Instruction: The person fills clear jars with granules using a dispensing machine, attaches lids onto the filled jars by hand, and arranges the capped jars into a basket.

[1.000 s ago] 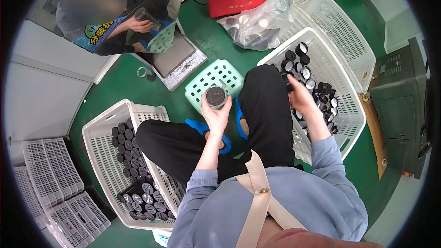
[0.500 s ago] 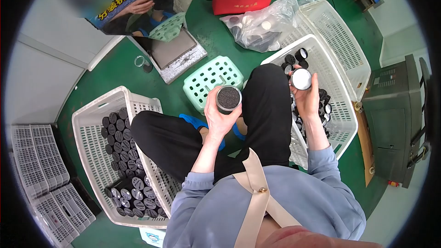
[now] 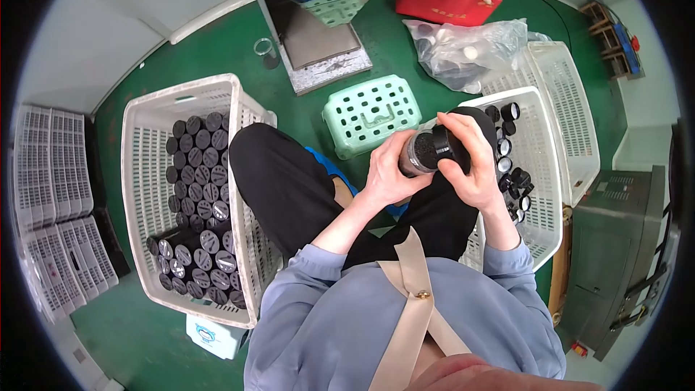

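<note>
Green floor [image 3: 213, 54] | left hand [image 3: 387, 174] grips jar [image 3: 411, 164], long axis slanting right | right hand [image 3: 474, 163] grips lid [image 3: 447, 146] at jar's mouth, contact unclear

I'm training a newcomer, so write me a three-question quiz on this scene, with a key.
1. True or false: the left hand holds a jar.

2. Fill in the blank: the black lid is held by the ____.

3. Which of these is nearest the red bag?
A) green stool
B) plastic bag
C) grey cabinet

Key: 1. True. 2. Right hand. 3. B.
</note>
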Demonstrator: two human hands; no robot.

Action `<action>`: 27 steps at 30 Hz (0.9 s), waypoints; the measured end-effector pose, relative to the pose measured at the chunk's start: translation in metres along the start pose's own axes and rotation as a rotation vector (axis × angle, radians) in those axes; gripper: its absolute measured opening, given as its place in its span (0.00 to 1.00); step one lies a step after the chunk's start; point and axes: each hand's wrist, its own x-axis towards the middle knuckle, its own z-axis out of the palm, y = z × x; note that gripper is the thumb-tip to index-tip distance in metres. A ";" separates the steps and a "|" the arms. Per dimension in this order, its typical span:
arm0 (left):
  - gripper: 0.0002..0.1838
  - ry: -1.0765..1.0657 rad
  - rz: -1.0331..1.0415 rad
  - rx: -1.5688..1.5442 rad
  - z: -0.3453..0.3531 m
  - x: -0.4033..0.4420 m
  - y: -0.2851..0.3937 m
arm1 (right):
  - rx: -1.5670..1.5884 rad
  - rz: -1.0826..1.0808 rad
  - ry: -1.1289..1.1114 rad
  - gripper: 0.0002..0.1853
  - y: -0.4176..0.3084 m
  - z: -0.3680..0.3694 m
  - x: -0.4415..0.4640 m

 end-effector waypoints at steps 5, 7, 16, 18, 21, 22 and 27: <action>0.38 0.005 -0.014 -0.011 0.001 -0.002 -0.006 | -0.221 -0.117 -0.062 0.37 -0.010 0.002 0.012; 0.37 0.000 -0.016 -0.025 0.001 -0.002 -0.006 | -0.265 -0.144 -0.082 0.37 -0.009 0.003 0.014; 0.34 0.020 0.031 -0.043 0.003 -0.001 -0.006 | -0.339 -0.182 -0.185 0.38 -0.006 0.003 0.017; 0.34 0.015 0.020 -0.049 0.003 -0.001 -0.006 | -0.336 -0.175 -0.190 0.38 -0.006 0.004 0.017; 0.33 0.009 0.021 -0.052 0.002 -0.001 -0.005 | -0.329 -0.164 -0.200 0.37 -0.006 0.004 0.016; 0.33 0.008 0.024 -0.052 0.001 -0.001 -0.004 | -0.327 -0.160 -0.204 0.37 -0.005 0.004 0.015; 0.31 -0.022 0.013 -0.072 -0.001 -0.001 0.001 | -0.291 -0.154 -0.222 0.36 -0.003 0.004 0.013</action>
